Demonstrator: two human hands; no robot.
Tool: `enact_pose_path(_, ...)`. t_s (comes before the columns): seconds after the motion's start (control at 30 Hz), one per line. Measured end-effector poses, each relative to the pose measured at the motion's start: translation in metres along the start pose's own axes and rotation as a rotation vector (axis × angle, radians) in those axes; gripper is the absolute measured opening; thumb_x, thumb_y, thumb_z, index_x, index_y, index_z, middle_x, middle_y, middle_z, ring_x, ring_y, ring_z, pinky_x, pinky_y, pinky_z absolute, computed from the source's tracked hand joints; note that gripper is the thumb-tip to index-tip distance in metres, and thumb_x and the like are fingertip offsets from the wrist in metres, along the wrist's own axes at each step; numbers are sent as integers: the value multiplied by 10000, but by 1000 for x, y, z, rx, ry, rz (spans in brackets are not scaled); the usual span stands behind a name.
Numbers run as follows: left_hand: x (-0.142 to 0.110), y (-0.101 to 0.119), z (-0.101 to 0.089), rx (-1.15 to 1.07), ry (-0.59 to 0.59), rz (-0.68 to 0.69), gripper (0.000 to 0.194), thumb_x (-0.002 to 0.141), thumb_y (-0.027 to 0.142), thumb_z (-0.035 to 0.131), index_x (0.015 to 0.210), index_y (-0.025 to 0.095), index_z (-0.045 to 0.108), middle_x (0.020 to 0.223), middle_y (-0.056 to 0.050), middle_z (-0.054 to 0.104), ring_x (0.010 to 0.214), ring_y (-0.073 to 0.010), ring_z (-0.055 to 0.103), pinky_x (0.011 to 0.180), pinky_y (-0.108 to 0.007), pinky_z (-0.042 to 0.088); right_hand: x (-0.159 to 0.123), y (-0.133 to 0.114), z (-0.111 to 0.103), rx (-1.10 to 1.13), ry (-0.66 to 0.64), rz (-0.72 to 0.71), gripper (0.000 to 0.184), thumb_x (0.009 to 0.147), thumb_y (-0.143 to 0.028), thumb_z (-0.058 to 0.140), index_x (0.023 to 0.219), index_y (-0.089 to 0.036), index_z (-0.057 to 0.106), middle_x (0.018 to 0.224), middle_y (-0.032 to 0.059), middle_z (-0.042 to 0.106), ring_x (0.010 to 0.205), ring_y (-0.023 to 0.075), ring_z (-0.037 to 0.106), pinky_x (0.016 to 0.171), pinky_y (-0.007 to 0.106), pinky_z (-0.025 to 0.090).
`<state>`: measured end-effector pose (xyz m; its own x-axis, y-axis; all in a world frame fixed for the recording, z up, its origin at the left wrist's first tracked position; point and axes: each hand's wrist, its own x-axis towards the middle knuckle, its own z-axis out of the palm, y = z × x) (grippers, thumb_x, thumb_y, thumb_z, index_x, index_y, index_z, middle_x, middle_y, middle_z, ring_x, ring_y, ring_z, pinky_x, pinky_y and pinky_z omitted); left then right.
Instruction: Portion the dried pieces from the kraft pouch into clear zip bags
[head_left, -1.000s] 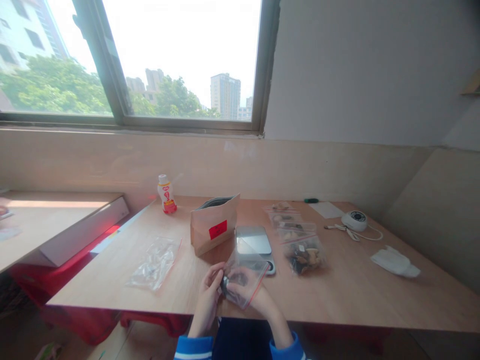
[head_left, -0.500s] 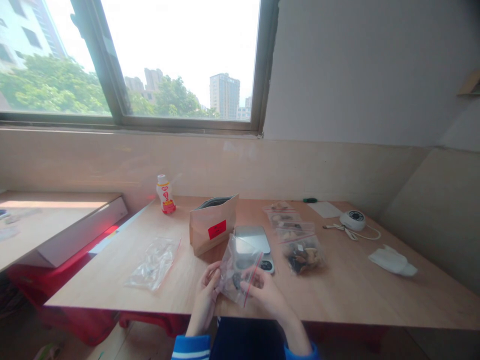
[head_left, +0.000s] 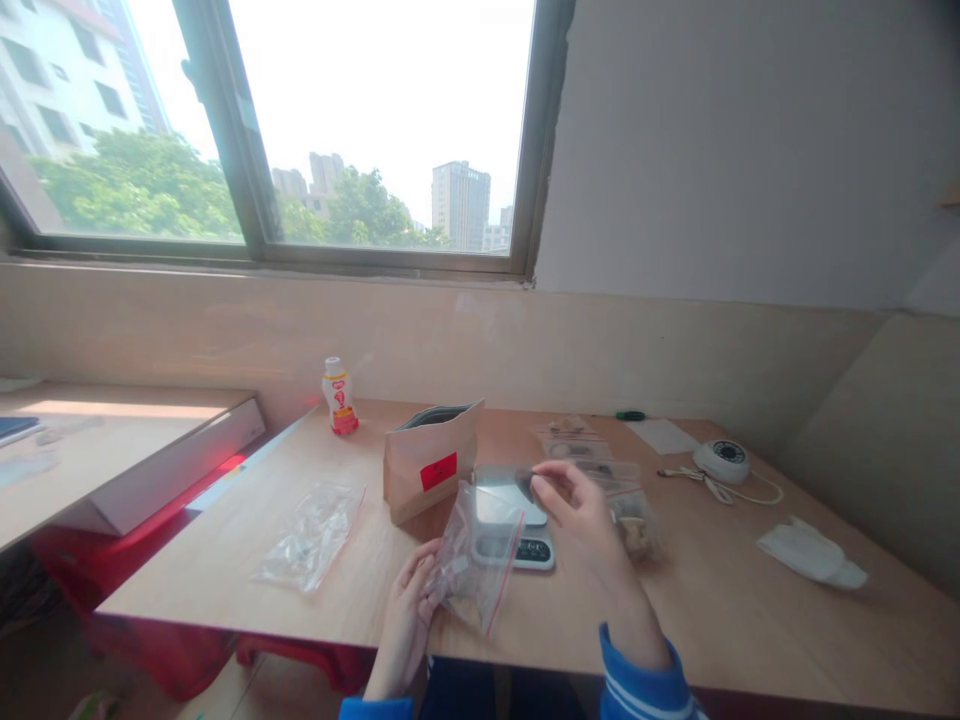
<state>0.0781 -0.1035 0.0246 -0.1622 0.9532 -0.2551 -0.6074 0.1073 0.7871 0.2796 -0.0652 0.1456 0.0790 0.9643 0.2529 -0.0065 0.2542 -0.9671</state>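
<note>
Over the digital scale (head_left: 496, 506), right hand's fingers (head_left: 559, 478) pinching an unclear dark bit (head_left: 526, 486), left hand's fingers (head_left: 417, 572) clamped on zip bag (head_left: 474, 570)

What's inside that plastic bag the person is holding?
The clear zip bag in the left hand holds a few brownish pieces near its bottom. They're too blurred to identify, and the creased plastic and fingers hide some of them.

your blue sleeve (head_left: 637, 688): white stripes | your clear plastic zip bag (head_left: 474, 560): red seal strip | tan kraft-paper pouch (head_left: 409, 480): red rectangular label, dark grey lining | white plastic bottle (head_left: 340, 397): red and yellow label | pale wooden table (head_left: 225, 570): plain light tan
</note>
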Motion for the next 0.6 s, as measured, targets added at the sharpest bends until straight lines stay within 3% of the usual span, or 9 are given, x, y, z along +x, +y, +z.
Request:
enact_pose_path(0.13,1,-3,-1,-8,12,20,420,565,377,790,905,152,691,1012,-114,701,937,-245,662,785,-305,519,45,-30,39,7,-85,-234,249,752,-410,645,859,-188,614,888,41,658,862,172,627,741,269,508)
enact_pose_path(0.27,2,-5,-2,6,12,27,417,556,392,793,887,159,698,986,-112,707,938,-268,661,802,-342,523,71,-39,72,-38,-233,-294,230,785,-385,618,892,-181,622,871,30,663,813,152,635,726,266,505)
enact_pose_path(0.37,3,-5,-4,21,7,19,402,552,412,792,868,180,704,988,-107,711,941,-275,659,814,-351,525,81,-36,87,-80,-297,-362,211,817,-364,589,919,-184,629,891,28,661,802,141,631,722,258,496)
enact_pose_path(0.6,4,-7,-6,12,-18,7,397,576,421,776,888,187,702,1036,-114,700,974,-285,648,845,-372,519,97,-31,108,-258,-315,-530,158,861,-323,556,919,-231,672,910,14,667,873,141,584,773,260,459)
